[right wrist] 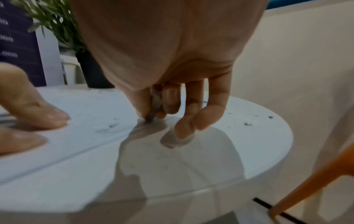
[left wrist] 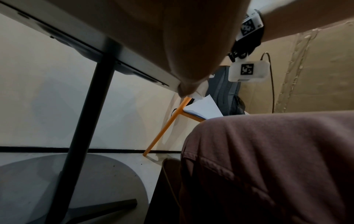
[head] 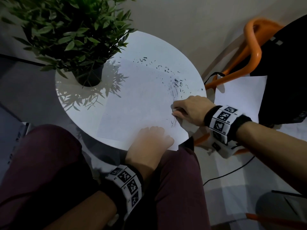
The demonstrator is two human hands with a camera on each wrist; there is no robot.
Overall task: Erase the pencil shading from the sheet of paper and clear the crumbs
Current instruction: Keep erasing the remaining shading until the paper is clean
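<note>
right hand [right wrist: 153, 60] pinching eraser [right wrist: 155, 104] — seemingly, head-hidden

Round white table [head: 79, 97] on a dark slanting leg [left wrist: 84, 121]; a leafy green potted plant [head: 69, 34] in a dark pot stands at its far left, casting leaf shadows on the top. Orange-framed chair [head: 254, 47] to the right against a plain off-white wall [head: 191, 22], with a loose white sheet [head: 240, 97] and a dark bag [head: 285, 63] on it. Pale floor [head: 232, 188] crossed by a black cable [head: 232, 171]; light is dim overall.
</note>
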